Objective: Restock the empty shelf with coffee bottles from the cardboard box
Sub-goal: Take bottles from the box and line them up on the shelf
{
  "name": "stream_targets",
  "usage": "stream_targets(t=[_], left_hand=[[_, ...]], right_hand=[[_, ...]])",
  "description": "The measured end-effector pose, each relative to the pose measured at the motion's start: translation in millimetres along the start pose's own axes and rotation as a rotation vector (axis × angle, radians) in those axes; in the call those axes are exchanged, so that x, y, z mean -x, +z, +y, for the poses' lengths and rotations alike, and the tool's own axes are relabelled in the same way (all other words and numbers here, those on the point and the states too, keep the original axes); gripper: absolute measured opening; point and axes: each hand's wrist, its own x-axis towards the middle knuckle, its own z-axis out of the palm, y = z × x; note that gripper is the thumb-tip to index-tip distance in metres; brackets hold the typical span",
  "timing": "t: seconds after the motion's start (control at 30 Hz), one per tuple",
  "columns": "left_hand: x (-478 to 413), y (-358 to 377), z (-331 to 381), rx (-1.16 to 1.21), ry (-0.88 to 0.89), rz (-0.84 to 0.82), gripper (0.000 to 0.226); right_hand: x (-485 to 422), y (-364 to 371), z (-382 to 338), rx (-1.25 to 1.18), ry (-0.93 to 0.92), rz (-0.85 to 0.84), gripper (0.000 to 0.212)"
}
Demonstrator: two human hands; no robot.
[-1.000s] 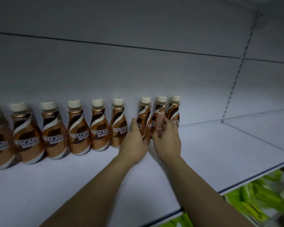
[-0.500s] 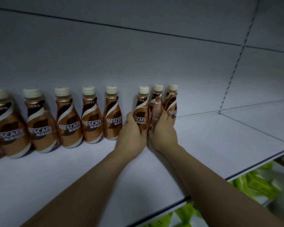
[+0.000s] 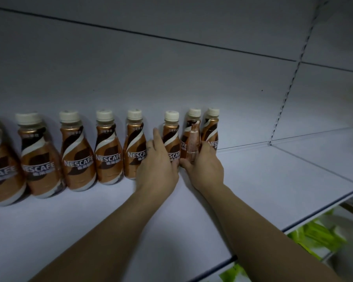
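From my remote seat, the clearest change is in the left hand (image 3: 158, 165): a second ago its fingers were curled against the sixth bottle (image 3: 171, 139), counting from the left edge of the frame, and now they are straightened, the index finger pointing up along that bottle's left side into the gap beside the fifth bottle (image 3: 134, 147). The right hand (image 3: 205, 169) has slipped lower against the seventh bottle (image 3: 191, 141), so more of its label shows above the thumb. The three bottles at the right end of the row stand a little more spread than they did a second ago.
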Motion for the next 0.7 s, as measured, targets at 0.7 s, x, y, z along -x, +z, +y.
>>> stream_targets(t=[0.7], left_hand=[[-6.0,-12.1,-2.0,-0.142,0.023,0.0,0.11]], right_hand=[[0.8,2.4,-5.6,-0.146,0.124,-0.207,0.047]])
